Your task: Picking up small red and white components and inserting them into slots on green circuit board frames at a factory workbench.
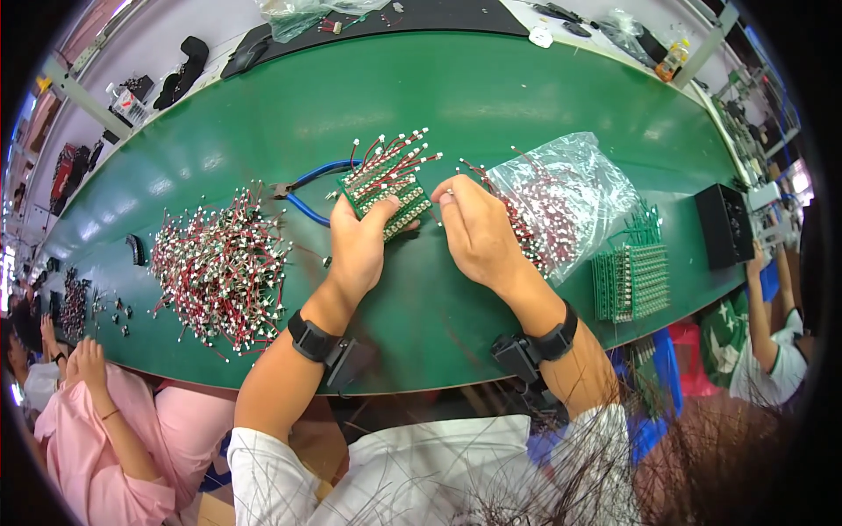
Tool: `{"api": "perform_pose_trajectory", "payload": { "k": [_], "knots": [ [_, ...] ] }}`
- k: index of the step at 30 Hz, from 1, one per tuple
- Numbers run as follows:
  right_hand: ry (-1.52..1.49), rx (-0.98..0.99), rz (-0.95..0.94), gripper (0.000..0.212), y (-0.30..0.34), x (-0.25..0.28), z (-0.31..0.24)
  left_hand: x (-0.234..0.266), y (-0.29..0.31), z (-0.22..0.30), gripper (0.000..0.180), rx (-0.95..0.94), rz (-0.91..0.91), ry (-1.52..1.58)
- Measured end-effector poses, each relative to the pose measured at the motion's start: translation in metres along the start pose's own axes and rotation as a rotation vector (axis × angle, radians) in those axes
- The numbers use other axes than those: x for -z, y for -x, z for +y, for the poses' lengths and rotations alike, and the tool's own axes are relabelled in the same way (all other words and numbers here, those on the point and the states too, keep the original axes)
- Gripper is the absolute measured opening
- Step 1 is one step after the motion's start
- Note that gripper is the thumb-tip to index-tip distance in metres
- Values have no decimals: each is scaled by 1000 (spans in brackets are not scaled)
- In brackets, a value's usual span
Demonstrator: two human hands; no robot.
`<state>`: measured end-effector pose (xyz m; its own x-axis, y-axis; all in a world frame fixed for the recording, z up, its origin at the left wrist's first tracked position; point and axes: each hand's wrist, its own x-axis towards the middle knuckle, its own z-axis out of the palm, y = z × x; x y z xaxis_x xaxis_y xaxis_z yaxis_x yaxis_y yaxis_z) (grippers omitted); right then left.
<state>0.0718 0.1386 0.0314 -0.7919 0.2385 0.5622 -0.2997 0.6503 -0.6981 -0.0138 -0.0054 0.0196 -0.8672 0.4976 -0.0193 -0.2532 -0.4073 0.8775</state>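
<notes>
My left hand (358, 245) grips a green circuit board panel (392, 209), its thumb across the front face. Rows of small pale parts cover the panel, and red and dark wires with white connectors stick up from its far edge. Just right of the panel, my right hand (478, 228) is closed in a pinch on a thin wire lead (436, 216), mostly hidden by the fingers. Behind the panel lie cutting pliers (307, 180) with blue handles, partly covered by the panel and my left hand.
A heap of wire leads (224, 267) lies left on the green table (421, 88). Right of my right hand is a clear plastic bag (570, 197) with more leads; beside it stand stacked circuit panels (631, 280) and a black box (724, 226). People sit at both sides.
</notes>
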Motion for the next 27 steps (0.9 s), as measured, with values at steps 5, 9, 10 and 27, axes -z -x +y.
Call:
{"api": "perform_pose_trajectory", "payload": {
  "k": [5,9,10,27],
  "knots": [
    [52,97,-58,16,0,-5,11,1,1,1,25,-24,-13,-39],
    [-72,-82,-92,17,-2,0,1,1,1,-2,27,-47,-31,-56],
    [-116,-133,-105,17,-2,0,1,1,1,-1,27,-48,-31,-56],
    [-189,-200,-89,18,-2,-1,15,4,2,-10,32,-89,-124,-117]
  ]
}}
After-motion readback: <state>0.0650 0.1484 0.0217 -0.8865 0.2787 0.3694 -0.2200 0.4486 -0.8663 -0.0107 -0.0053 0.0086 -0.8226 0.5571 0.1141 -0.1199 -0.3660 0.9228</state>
